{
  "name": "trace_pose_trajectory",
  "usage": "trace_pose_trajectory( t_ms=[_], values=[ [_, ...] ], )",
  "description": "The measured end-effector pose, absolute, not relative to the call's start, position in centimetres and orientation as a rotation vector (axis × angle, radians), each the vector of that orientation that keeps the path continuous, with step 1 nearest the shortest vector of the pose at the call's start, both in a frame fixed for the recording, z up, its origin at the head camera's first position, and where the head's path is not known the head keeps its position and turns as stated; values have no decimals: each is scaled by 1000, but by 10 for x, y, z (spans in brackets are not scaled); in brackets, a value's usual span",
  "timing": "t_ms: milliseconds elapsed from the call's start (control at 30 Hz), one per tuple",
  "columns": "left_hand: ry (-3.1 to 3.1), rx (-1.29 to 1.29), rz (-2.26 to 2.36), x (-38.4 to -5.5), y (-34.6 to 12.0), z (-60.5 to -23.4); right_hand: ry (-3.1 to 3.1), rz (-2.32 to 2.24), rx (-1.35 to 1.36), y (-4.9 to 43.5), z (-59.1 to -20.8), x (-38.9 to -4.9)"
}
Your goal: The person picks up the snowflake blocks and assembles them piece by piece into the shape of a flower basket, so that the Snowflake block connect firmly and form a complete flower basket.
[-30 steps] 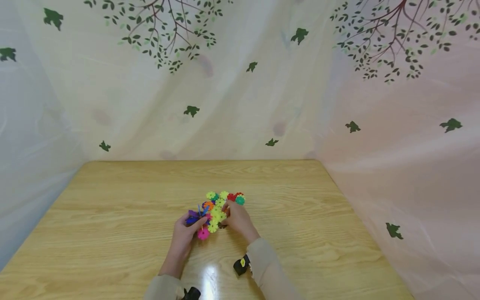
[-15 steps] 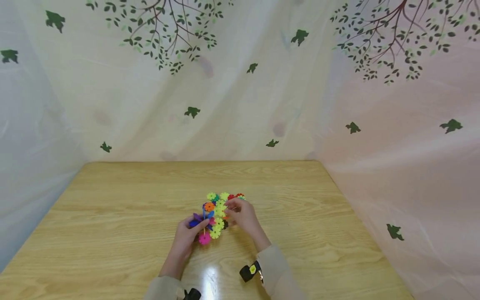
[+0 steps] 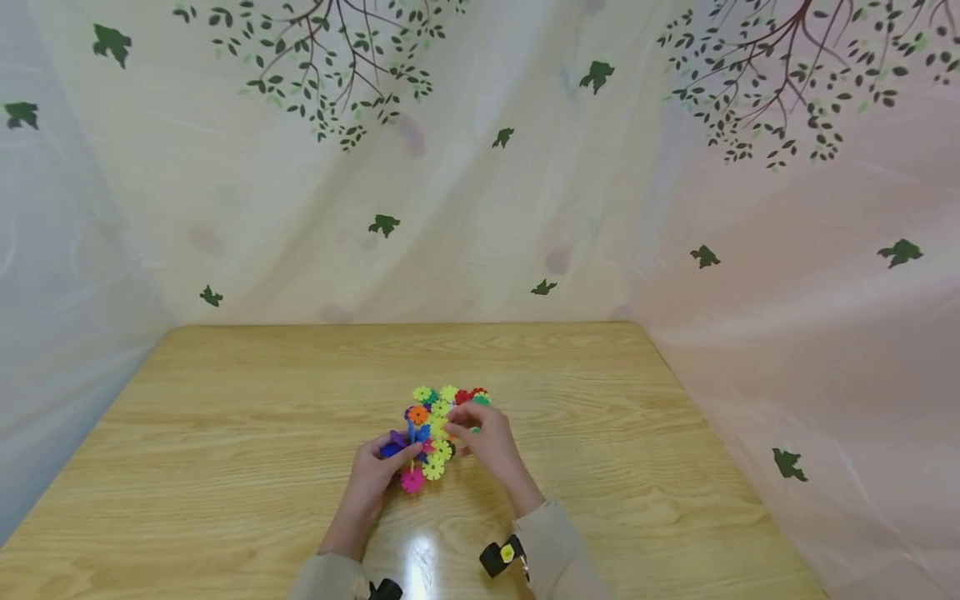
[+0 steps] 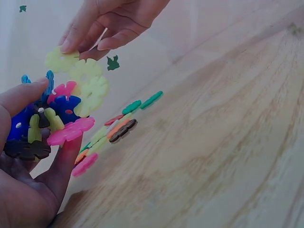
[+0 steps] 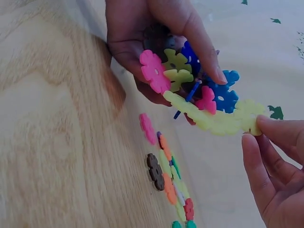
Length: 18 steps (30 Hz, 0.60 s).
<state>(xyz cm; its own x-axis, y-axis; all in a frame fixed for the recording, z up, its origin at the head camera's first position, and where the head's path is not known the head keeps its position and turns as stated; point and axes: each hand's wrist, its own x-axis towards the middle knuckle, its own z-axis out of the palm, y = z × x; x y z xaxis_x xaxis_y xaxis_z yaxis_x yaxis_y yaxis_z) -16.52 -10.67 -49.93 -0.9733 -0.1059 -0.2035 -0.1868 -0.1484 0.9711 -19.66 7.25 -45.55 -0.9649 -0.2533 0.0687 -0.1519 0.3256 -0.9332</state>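
My left hand (image 3: 373,471) holds a built cluster of notched, flower-shaped plastic discs, with the thumb over the top. Blue discs (image 4: 66,108), a pink disc (image 4: 71,130) and a dark disc (image 4: 27,149) make up part of it. A curved row of joined yellow discs (image 5: 209,119) extends from the cluster towards my right hand (image 3: 491,442). At the far end of that row, the right thumb and forefinger pinch the last yellow disc (image 5: 249,114). Part of the cluster is hidden inside the left palm.
Loose discs lie on the wooden table (image 3: 225,433) beneath and beyond the hands, among them a brown disc (image 5: 155,171), a pink disc (image 5: 147,128) and an orange disc (image 3: 417,414). A printed cloth (image 3: 450,250) hangs behind the table's far edge.
My right hand has shifted right and slightly nearer, uncovering some of the yellow discs. My left hand has drifted a little right and nearer with the cluster.
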Motion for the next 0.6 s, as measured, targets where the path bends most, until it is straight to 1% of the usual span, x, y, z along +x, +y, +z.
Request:
trace_pose_trajectory(
  t_ms=[333, 600],
  values=[
    [2025, -345, 2295, -167, -106, -500, 2776, -1502, -596, 69, -450, -189],
    [2062, -348, 2289, -169, -106, -500, 2705, -1562, -518, 66, -457, -195]
  ],
)
